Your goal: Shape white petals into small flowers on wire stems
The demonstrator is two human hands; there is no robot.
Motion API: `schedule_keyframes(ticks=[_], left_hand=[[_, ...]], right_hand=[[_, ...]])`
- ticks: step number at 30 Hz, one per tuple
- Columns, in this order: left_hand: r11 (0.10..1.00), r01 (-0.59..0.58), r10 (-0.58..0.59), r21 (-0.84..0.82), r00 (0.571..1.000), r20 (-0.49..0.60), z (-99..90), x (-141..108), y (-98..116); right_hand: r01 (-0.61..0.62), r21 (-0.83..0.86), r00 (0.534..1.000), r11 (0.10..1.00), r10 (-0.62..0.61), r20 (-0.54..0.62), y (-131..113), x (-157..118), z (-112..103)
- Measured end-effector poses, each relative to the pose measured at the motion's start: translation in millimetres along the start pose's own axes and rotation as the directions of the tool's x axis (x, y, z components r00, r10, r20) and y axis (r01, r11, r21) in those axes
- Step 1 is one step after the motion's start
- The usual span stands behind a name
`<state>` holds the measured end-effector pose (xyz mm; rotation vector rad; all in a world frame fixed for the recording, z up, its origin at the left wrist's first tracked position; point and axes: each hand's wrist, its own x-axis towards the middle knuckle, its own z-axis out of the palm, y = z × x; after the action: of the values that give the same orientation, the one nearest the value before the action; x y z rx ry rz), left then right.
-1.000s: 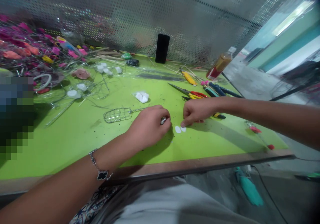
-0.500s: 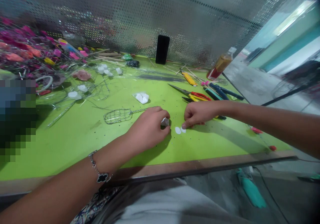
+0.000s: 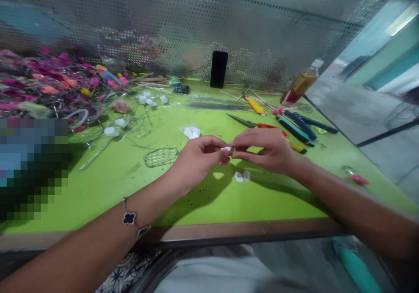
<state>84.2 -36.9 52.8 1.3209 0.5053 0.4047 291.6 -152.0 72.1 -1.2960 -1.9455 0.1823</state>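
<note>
1. Left hand (image 3: pixel 198 162) and right hand (image 3: pixel 266 151) both pinch a small white piece (image 3: pixel 227 148), perhaps foam, between their fingertips.
2. Two white oval cutouts (image 3: pixel 242 176) lie just below, on the green worktable (image 3: pixel 98 188).
3. A small wire frame (image 3: pixel 161 157) lies beside the left hand.

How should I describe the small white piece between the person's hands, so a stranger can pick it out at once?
Start at the lime-green work table, then go to its front middle, where the left hand and right hand meet. The small white piece sits pinched between their fingertips. Unlike the two white ovals lying just below on the table, it is held up.
</note>
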Motion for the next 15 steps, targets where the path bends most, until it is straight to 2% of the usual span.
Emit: schedule_keyframes(ticks=[2,5,10,15], left_hand=[[0.985,0.06,-0.057,-0.164,0.998,0.023,1.7,1.5,-2.8],[0.955,0.101,-0.096,-0.277,0.995,0.032,5.4,2.7,-6.7],[0.948,0.14,-0.134,-0.287,0.99,0.039,10.1,4.2,-9.9],[0.949,0.118,-0.117,-0.291,0.993,0.024,14.4,3.3,-5.5]], right_hand=[[0.054,-0.067,0.997,0.996,-0.058,-0.054,1.0,-7.7,6.3],[0.036,-0.131,0.996,0.991,-0.046,-0.074,3.4,-14.9,7.0],[0.035,-0.183,0.999,0.983,-0.037,-0.01,-0.1,-19.3,0.7],[-0.035,-0.057,0.997,0.998,0.031,-0.066,-13.9,-16.5,4.2]])
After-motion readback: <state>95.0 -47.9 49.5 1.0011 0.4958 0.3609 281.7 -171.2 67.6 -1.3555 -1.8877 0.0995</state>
